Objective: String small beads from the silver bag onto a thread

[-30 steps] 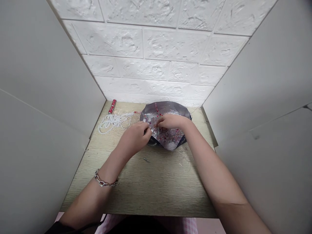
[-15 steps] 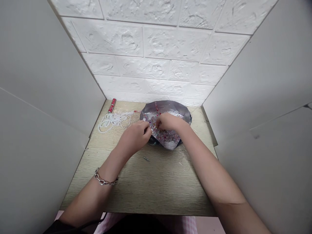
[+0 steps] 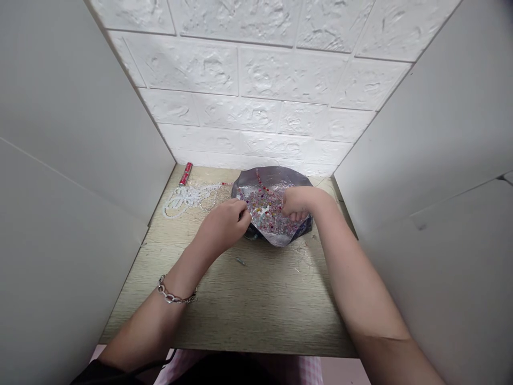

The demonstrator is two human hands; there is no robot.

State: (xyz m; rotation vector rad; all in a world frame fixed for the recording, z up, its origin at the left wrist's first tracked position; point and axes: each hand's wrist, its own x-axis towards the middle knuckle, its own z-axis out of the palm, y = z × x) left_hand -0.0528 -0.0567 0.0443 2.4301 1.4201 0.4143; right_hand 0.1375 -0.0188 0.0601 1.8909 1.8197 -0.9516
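Many small pink, clear, red and purple beads [image 3: 272, 216] lie in a dark grey sheet-like holder [image 3: 280, 174] with a shiny inner surface. My left hand [image 3: 228, 219] is closed in a pinch at the holder's left rim; what sits between its fingertips is too small to make out. Over the right part of the beads, my right hand [image 3: 300, 202] has its fingers curled down, and anything inside them is hidden. A short row of red beads [image 3: 262, 184] runs down the holder's back wall.
Strings of white beads [image 3: 188, 199] lie on the wooden table [image 3: 240, 305] to the left. Behind them is a red tube-shaped item [image 3: 186, 174]. A small greenish piece [image 3: 240, 261] lies in front. White brick-patterned wall [image 3: 276, 69] and grey side panels enclose the table.
My right hand has moved right across the beads, uncovering the middle of the pile. My left hand stays closed at the left rim, nearly unmoved.
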